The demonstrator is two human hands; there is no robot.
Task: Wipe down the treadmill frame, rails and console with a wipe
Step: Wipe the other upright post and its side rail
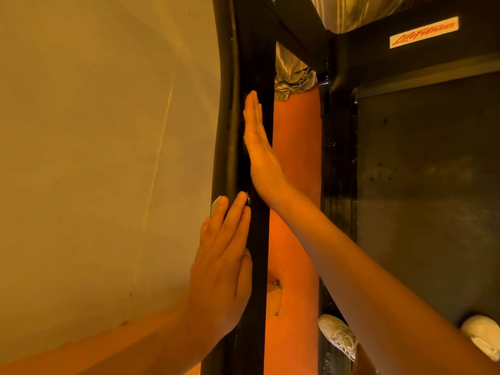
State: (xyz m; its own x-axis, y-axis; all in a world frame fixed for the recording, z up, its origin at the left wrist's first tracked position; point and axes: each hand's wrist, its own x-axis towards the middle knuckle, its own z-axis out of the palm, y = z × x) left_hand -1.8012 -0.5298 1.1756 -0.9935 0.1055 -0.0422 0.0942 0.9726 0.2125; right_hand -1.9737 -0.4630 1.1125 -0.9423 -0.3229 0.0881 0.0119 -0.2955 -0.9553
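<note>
Beige wall (94,158), smooth and matte with a faint seam, fills the left side of the view. A strip of orange floor (295,185) runs between the dark parts of the machine. Shiny striped curtain fabric (293,74) bunches at the strip's far end.

The treadmill frame bar (259,293) is black, flat-faced and long. Its long axis runs from the near edge of the view straight away to the far edge. A rounded black tube (227,104) lies along its wall side, bowing slightly. To the right are a textured black side rail (338,185) and the dull, scuffed belt (433,185), both parallel to the bar. A white label (424,31) with red script sits on the hood at the far right corner. Two white shoes (339,336) (484,335) stand at the near end, one on the side rail and one on the belt.

The left hand (219,269) lies flat on the wall side of the bar, fingers straight and together, pointing along it. The wipe (215,205) is pressed under this hand. A pale, soft edge shows past the fingertips on the tube and another by the thumb.

The right hand (259,152) is farther up the bar, also flat with fingers straight, its palm set against the inner face. A pale sliver shows at its finger edge; whether that is wipe cannot be told.
</note>
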